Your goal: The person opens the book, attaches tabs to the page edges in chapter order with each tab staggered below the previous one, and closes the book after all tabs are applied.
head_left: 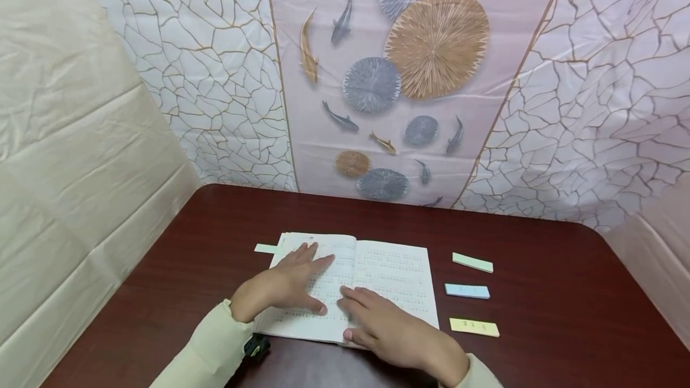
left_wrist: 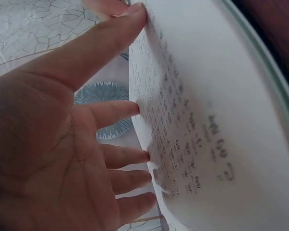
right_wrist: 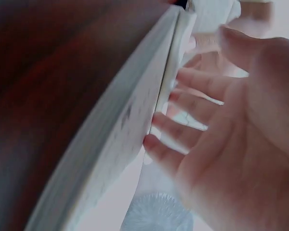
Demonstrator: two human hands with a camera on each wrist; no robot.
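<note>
An open book [head_left: 396, 268] with printed pages lies on the dark red table. My left hand [head_left: 288, 283] is spread over its left page, and in the left wrist view the fingertips [left_wrist: 143, 155] touch the paper. Lower down, my right hand [head_left: 385, 328] reaches across the right page to the centre fold. Its fingers are nearly straight, with the tips [right_wrist: 156, 118] at the fold in the right wrist view. Neither hand grips anything. A pale green sticky strip [head_left: 266, 248] sticks out past the book's left edge.
Right of the book lie a green sticky-note pad [head_left: 472, 262], a blue one [head_left: 467, 291] and a yellow one [head_left: 474, 327] with marks on it. A small black object [head_left: 256, 346] is beside the left sleeve. Patterned cloth [head_left: 345, 136] hangs behind the table [head_left: 560, 292].
</note>
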